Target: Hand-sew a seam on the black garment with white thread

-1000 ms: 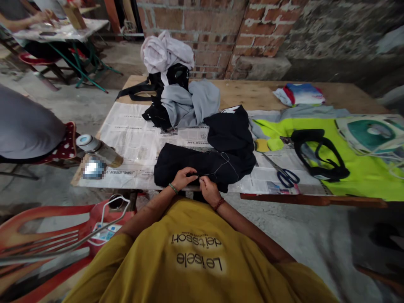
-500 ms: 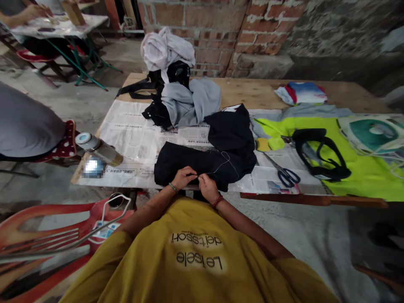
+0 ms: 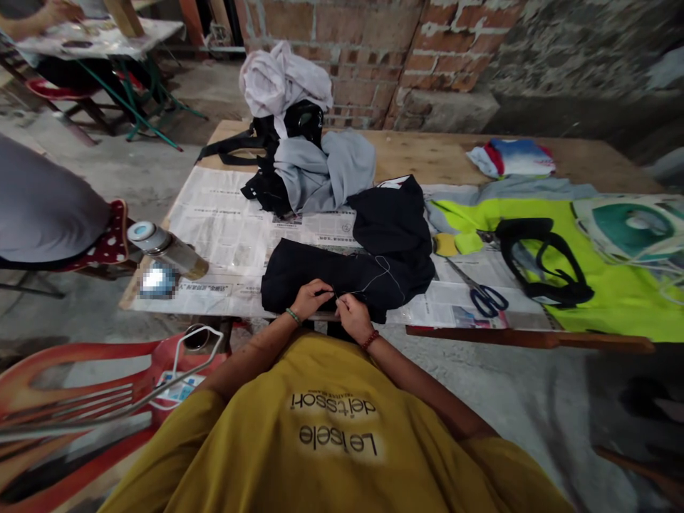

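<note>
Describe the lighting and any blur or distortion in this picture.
In the head view, light is dim and the lower right murky; also there, the iron looks soft and stretched, a pixelated patch covers something beside the bottle, and detail between the hands is too fine to read.

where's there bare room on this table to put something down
Open newspaper lies between the bottle and dark cloth; bare wood runs along the back between the grey cloth and the red, white and blue bundle. It's crowded at right with scissors, black strap and iron, and in front, where left hand and right hand are.
</note>
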### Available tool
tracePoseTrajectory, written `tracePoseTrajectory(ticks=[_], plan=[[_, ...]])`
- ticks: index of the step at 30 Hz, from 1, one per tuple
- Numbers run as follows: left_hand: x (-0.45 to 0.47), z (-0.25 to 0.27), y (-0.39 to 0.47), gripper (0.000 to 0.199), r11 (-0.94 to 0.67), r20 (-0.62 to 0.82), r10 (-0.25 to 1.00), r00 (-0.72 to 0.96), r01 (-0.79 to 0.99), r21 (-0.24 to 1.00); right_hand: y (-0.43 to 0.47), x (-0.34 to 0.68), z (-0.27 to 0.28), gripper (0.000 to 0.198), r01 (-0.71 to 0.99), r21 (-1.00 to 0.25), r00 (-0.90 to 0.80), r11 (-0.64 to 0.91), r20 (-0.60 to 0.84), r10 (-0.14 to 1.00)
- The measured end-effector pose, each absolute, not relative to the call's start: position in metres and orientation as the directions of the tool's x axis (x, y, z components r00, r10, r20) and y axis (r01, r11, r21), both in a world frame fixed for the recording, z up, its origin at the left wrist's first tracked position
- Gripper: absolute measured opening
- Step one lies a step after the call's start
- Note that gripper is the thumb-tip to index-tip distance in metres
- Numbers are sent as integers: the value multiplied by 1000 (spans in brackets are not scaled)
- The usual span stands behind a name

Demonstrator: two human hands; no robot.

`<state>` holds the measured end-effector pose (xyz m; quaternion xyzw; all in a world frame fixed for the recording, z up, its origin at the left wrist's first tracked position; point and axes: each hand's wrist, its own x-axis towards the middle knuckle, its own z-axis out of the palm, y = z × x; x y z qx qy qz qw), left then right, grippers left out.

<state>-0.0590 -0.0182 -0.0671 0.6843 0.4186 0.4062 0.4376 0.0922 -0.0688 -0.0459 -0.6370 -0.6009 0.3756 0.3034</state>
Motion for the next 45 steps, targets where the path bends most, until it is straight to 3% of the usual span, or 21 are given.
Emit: tracePoseTrajectory(ticks=[4, 7, 11, 13, 17, 20, 22, 24, 26, 28, 32, 35, 45], plan=[[-59, -69, -19, 16, -298, 216, 903, 371, 179, 938, -60, 88, -45, 22, 515, -849, 44, -121, -114, 992], [-60, -69, -19, 15, -315, 242, 912, 330, 190, 930, -60, 93, -33, 26, 558, -819, -68, -136, -209, 976], [-60, -68, -20, 14, -326, 259, 920, 295, 208, 922, -70, 122, 5, 23, 750, -643, -363, 159, -199, 910], [-60, -67, -20, 14, -329, 262, 918, 297, 205, 922, -71, 138, 29, 20, 778, -572, -378, 261, -94, 921], [-58, -66, -22, 14, -336, 264, 913, 310, 206, 919, -56, 150, 61, 21, 833, -460, -203, 307, 261, 944], [-57, -65, -24, 14, -367, 294, 904, 312, 209, 907, -31, 139, 59, 24, 858, -419, -135, 297, 374, 917], [-57, -66, -25, 14, -382, 306, 901, 309, 226, 896, -13, 126, 46, 27, 860, -433, -145, 270, 300, 943], [-58, -67, -26, 15, -391, 311, 900, 306, 251, 885, 3, 114, 30, 33, 849, -481, -222, 218, 49, 974], [-58, -70, -26, 15, -401, 318, 900, 298, 281, 872, 14, 105, 15, 38, 821, -549, -330, 157, -232, 915], [-58, -71, -27, 12, -412, 326, 901, 288, 327, 851, 18, 102, 4, 34, 767, -637, -382, 72, -364, 849], [-58, -71, -29, 10, -402, 331, 914, 233, 426, 810, 15, 107, -4, 18, 522, -834, -388, -177, -418, 821], [-57, -70, -29, 9, -366, 318, 930, 181, 448, 815, 9, 113, -7, 22, 370, -893, -394, -256, -401, 827], [-56, -69, -30, 9, -350, 298, 936, 187, 426, 834, -2, 113, -19, 25, 418, -889, -294, -188, -328, 898]])
